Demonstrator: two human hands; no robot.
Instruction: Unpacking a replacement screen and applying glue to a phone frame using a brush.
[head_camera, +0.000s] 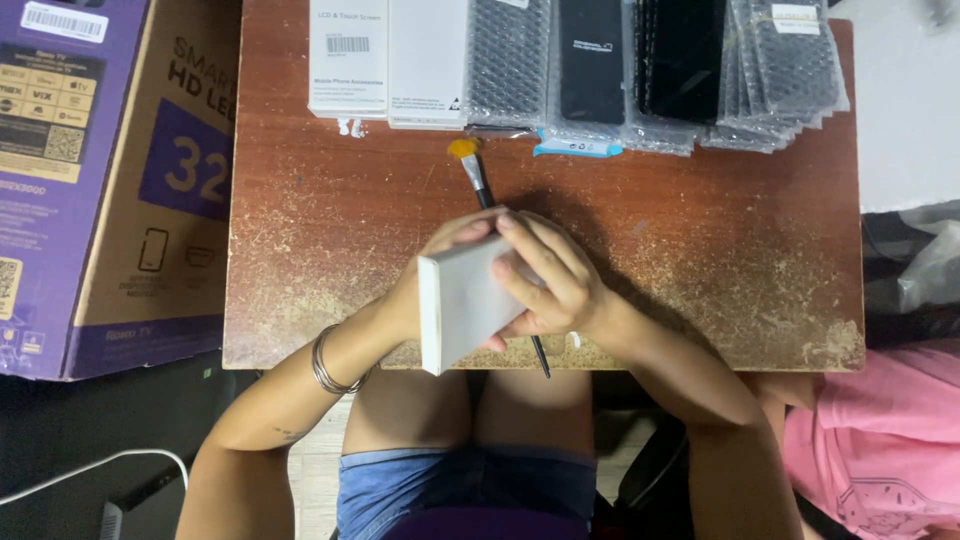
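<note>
Both of my hands hold a flat white box (462, 305) over the near edge of a worn reddish wooden table (700, 250). My left hand (425, 270) grips the box from behind its left side, with metal bangles on that wrist. Across the box's right side wrap the fingers of my right hand (555, 280). A thin paintbrush (480, 180) with a yellow-tipped head lies on the table under my hands, its dark handle sticking out below them.
Along the far edge sit two white boxes (385, 60) and several bubble-wrapped dark flat panels (650, 65). A large cardboard and purple box (110, 170) stands to the left. Pink cloth (880, 440) lies at the lower right.
</note>
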